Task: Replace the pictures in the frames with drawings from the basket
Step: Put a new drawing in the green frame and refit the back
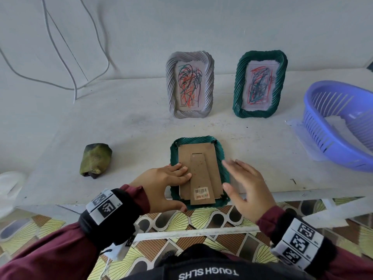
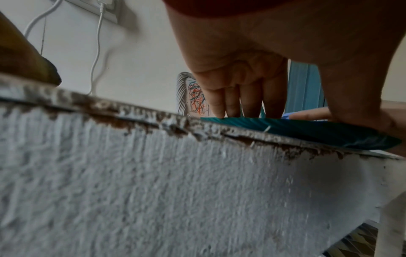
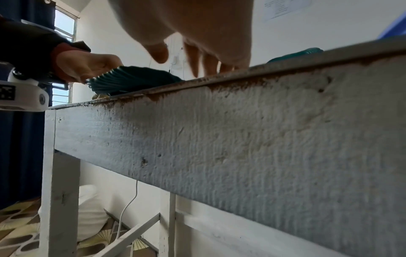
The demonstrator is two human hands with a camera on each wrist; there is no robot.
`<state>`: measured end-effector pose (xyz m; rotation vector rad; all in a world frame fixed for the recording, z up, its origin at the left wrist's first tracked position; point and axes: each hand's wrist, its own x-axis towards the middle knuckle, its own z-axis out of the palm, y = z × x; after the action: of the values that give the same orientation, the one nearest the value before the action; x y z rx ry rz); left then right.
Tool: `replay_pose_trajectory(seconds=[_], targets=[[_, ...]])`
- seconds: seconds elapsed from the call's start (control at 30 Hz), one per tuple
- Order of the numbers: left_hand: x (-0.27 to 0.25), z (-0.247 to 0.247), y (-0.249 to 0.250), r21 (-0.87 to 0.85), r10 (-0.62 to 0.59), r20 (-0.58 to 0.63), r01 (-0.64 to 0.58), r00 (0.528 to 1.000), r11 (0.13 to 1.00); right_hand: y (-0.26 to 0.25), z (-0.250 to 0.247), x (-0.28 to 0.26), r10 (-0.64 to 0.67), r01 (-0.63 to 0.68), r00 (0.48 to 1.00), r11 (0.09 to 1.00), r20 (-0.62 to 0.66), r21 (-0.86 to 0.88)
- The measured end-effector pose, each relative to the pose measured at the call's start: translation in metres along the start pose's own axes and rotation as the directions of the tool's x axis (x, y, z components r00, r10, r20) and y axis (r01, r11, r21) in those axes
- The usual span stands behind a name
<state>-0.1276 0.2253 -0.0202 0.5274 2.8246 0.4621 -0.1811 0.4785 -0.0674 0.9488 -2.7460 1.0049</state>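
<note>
A green frame (image 1: 174,150) lies face down at the table's front edge, its brown cardboard back (image 1: 203,158) and stand facing up. My left hand (image 1: 171,178) grips its near-left corner, fingers (image 2: 219,107) on the back and thumb at the near edge. In the right wrist view that corner of the green frame (image 3: 131,78) sticks out past the table edge in my left hand (image 3: 87,66). My right hand (image 1: 238,176) hovers open and blurred over the frame's right side. The purple basket (image 1: 314,122) at the right holds white paper (image 1: 339,126).
A grey frame (image 1: 170,83) and a green frame (image 1: 238,85) stand upright at the back, each with a scribbled drawing. A green-yellow wrapped lump (image 1: 95,160) lies at the left. White cables (image 1: 74,77) hang on the wall. The white table (image 1: 121,128) ends just under my hands.
</note>
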Motion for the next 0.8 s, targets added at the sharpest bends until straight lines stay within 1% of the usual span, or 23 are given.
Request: replay_pose_trajectory(seconds=[0.07, 0.13, 0.2, 0.3, 0.37, 0.4, 0.43, 0.5, 0.6, 0.67, 0.73, 0.8], targets=[[-0.002, 0.003, -0.002, -0.046, -0.012, -0.018, 0.011, 1.0, 0.999, -0.004, 0.004, 0.001, 0.099, -0.1, 0.995, 0.992, 0.019, 0.072], [-0.006, 0.008, -0.002, -0.077, -0.024, -0.039, 0.021, 0.999, 0.997, -0.012, 0.006, 0.003, 0.163, -0.167, 0.986, 0.959, 0.038, 0.227], [-0.009, 0.014, 0.001, -0.101, -0.029, -0.078, 0.021, 0.997, 0.995, -0.021, 0.003, 0.007, 0.263, -0.263, 0.963, 0.888, 0.052, 0.378], [-0.005, 0.014, 0.01, -0.2, -0.018, -0.131, -0.009, 0.991, 0.98, -0.029, -0.003, 0.014, 0.408, -0.394, 0.909, 0.773, 0.085, 0.497], [0.001, 0.006, 0.018, -0.293, -0.078, -0.129, 0.038, 0.989, 0.955, -0.031, -0.007, 0.02, 0.458, -0.428, 0.883, 0.69, 0.105, 0.584], [0.004, 0.001, 0.022, -0.304, -0.124, -0.125, 0.081, 0.984, 0.949, -0.031, -0.009, 0.023, 0.468, -0.428, 0.876, 0.642, 0.118, 0.636], [0.008, -0.004, 0.027, -0.29, -0.169, -0.136, 0.124, 0.976, 0.949, -0.032, -0.012, 0.026, 0.467, -0.417, 0.875, 0.592, 0.128, 0.69], [0.015, -0.014, 0.038, -0.253, -0.231, -0.212, 0.175, 0.95, 0.952, -0.037, -0.018, 0.031, 0.447, -0.378, 0.883, 0.505, 0.139, 0.776], [0.021, -0.031, 0.053, -0.26, -0.335, -0.339, 0.254, 0.879, 0.931, -0.054, -0.028, 0.038, 0.369, -0.322, 0.914, 0.409, 0.168, 0.854], [0.022, -0.043, 0.06, -0.328, -0.397, -0.355, 0.285, 0.846, 0.901, -0.067, -0.031, 0.042, 0.301, -0.292, 0.937, 0.401, 0.177, 0.868], [0.02, -0.051, 0.061, -0.326, -0.445, -0.311, 0.345, 0.84, 0.88, -0.078, -0.029, 0.046, 0.243, -0.271, 0.953, 0.425, 0.18, 0.863], [0.018, -0.055, 0.054, -0.333, -0.478, -0.261, 0.386, 0.839, 0.86, -0.082, -0.024, 0.049, 0.22, -0.247, 0.962, 0.463, 0.16, 0.851]])
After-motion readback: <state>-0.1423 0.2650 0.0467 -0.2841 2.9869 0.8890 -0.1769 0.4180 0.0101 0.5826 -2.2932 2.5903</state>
